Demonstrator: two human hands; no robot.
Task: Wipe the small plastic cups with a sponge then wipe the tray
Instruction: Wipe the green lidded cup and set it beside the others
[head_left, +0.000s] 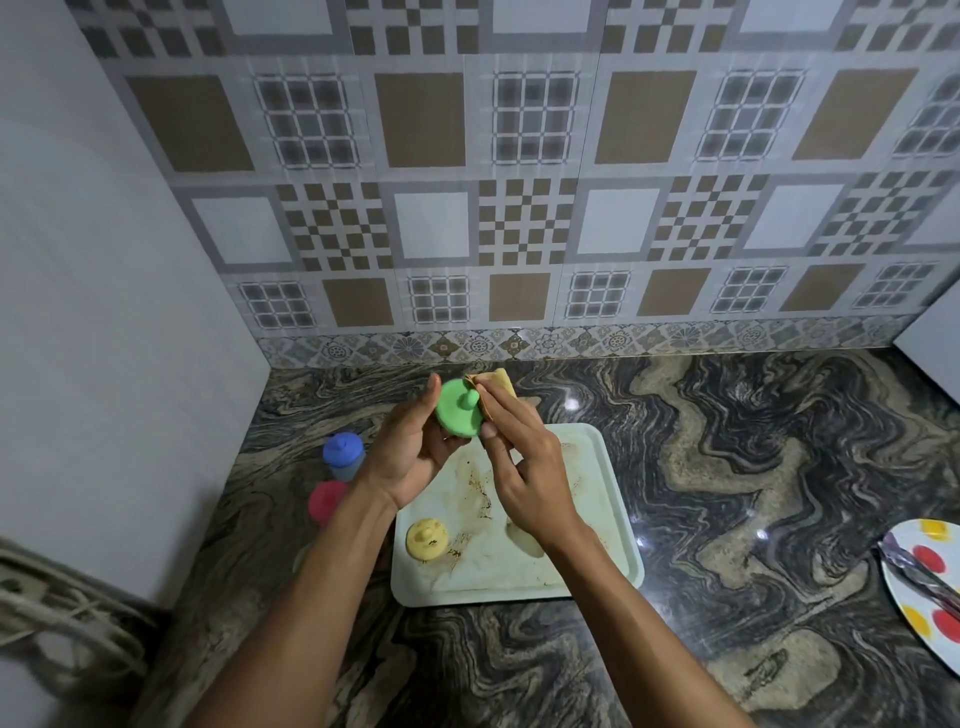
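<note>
Left hand (410, 457) gripping the green cup (458, 408) above the stained tray (597, 519), right hand (524, 467) pinching the sponge (498, 387) against it, yellow cup (427, 539) sitting on the tray, blue cup (343, 454) and red cup (326, 500) standing on the desk (727, 467).

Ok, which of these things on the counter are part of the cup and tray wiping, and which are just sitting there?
Part of the job: green cup in the left hand, sponge in the right hand, yellow cup on the stained tray, blue cup and red cup left of it.

Just lying about: spotted plate with utensils, far right.
</note>
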